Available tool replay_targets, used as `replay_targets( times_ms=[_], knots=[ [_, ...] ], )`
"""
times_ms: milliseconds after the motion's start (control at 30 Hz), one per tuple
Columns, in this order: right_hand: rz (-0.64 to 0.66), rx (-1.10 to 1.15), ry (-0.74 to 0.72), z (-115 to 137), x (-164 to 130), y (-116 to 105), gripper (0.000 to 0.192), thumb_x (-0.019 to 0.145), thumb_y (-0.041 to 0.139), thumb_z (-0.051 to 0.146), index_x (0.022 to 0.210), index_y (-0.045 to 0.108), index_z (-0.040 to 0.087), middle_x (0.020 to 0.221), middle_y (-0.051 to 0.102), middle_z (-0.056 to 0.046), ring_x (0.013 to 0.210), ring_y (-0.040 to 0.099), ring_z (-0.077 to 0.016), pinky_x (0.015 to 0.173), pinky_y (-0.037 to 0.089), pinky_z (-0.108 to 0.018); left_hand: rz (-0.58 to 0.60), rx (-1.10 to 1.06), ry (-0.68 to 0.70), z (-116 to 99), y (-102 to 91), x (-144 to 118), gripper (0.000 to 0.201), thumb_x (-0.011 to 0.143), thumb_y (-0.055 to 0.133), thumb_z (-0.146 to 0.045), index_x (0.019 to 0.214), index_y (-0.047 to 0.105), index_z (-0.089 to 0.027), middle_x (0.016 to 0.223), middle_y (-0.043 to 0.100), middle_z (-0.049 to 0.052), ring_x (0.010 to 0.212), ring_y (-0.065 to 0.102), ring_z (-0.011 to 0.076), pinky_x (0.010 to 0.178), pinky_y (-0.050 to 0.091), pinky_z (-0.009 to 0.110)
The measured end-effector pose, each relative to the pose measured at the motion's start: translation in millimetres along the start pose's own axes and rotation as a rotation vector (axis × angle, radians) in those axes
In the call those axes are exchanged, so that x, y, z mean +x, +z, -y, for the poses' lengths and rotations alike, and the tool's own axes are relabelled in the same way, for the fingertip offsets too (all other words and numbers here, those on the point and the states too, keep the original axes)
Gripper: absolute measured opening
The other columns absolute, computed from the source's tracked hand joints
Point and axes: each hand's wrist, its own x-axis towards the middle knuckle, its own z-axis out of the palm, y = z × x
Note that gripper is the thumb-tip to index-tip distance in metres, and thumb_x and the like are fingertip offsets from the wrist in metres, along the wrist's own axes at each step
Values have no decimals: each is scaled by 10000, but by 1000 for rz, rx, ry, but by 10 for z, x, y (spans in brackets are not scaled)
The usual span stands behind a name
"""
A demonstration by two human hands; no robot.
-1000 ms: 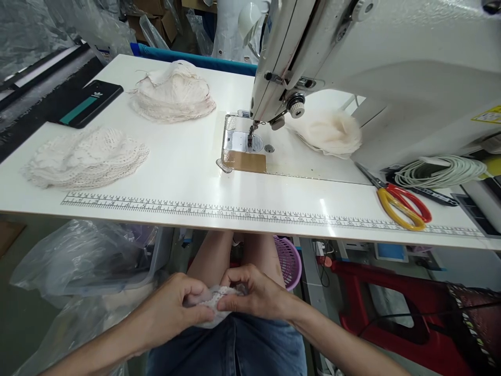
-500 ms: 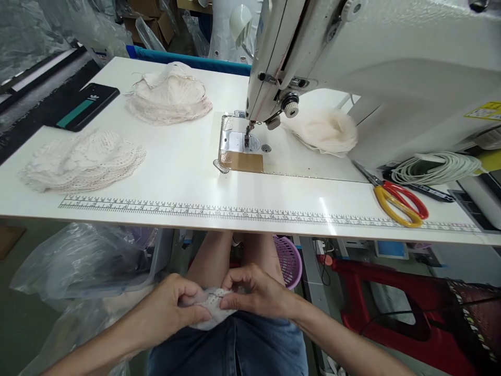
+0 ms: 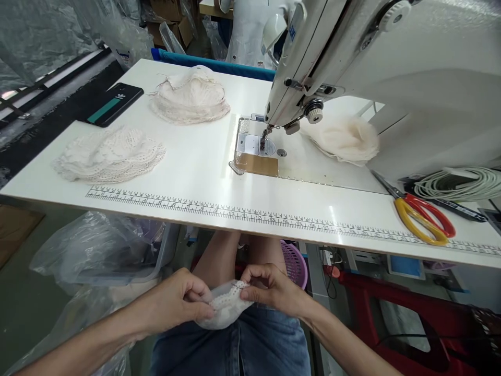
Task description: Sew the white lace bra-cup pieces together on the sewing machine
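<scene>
A small white lace piece (image 3: 225, 310) is lying over the person's lap, below the front edge of the table (image 3: 203, 177), and both hands are gripping it. The left hand (image 3: 178, 303) is pinching its left side, thumb pressing down on the fabric against curled fingers. The right hand (image 3: 274, 292) is nipping the scalloped top edge between thumb and forefinger, the other fingers folding in loosely; whether anything else is sitting in that pinch is hard to tell, since the fingertips are covering it. Denim shorts (image 3: 235, 350) are showing under the piece. On the table above, a printed ruler (image 3: 274, 216) is running along the near edge. A flat lace stack (image 3: 111, 155) is sitting at the left, a second stack (image 3: 190, 95) farther back, and a phone (image 3: 110, 104) lying near the far left corner. The sewing machine (image 3: 371, 68) is rising at the right, with a pale fabric pile (image 3: 344, 138) resting under its arm. Scissors (image 3: 420, 214) with red and yellow handles are lying at the right, just beside a cord coil (image 3: 457, 183). A purple basket (image 3: 293, 263) is standing under the table.
</scene>
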Motion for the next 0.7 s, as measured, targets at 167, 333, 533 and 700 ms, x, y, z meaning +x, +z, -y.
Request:
replay_targets(
  times_ms=[167,333,533,700],
  knots=[
    [99,21,-28,-7,20,8,294,669,753,376,764,623,130,693,577,15,632,499,-88,607,381,-207,21,42,15,-13,-4,-5,213,715,593,-292,676,673,-98,515,399,-45,506,265,88,483,147,232],
    [169,-17,-49,-1,88,83,285,634,782,315,804,645,132,713,584,18,657,503,-92,617,395,-198,16,84,22,-24,7,3,205,719,591,-297,624,617,-118,491,362,-62,492,246,82,465,128,227],
    [129,-16,-45,-28,125,86,271,628,784,326,761,661,124,704,599,14,646,515,-94,621,415,-199,30,137,85,30,-15,-15,115,701,596,-252,664,595,-142,585,432,-55,580,363,100,534,241,187],
    [83,-31,-43,-34,101,54,275,628,783,352,755,669,136,693,602,17,644,527,-98,613,418,-199,22,204,75,21,-12,-27,200,748,516,-264,577,482,-166,572,324,-59,565,292,100,511,186,211]
  ],
)
